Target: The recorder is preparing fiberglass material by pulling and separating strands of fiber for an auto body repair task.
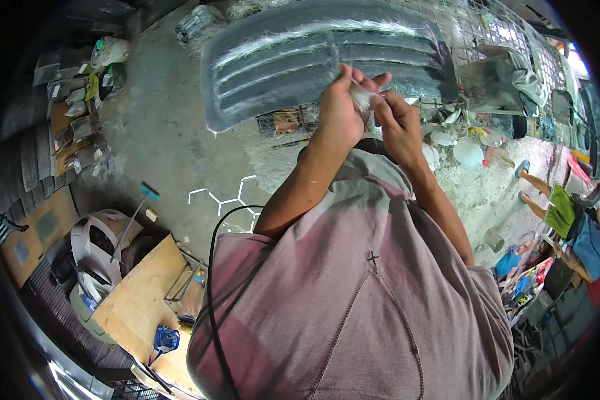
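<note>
A tuft of fine white fibres is stretched between my two hands, over the near edge of a broad grey panel. My left hand pinches it from the left, thumb upward. On the other side, the bent fingers of my right hand grip its right end. The curved panel has long raised ribs split by a middle divider. A thick band of loose white fibres runs along its far part, and thinner strands lie on the ribs.
Plastic containers stand on the floor to the right, near another person's legs. A clear-wrapped bundle lies beyond the panel's left end. White bent rods lie on the floor, left of me. A wooden board is at lower left.
</note>
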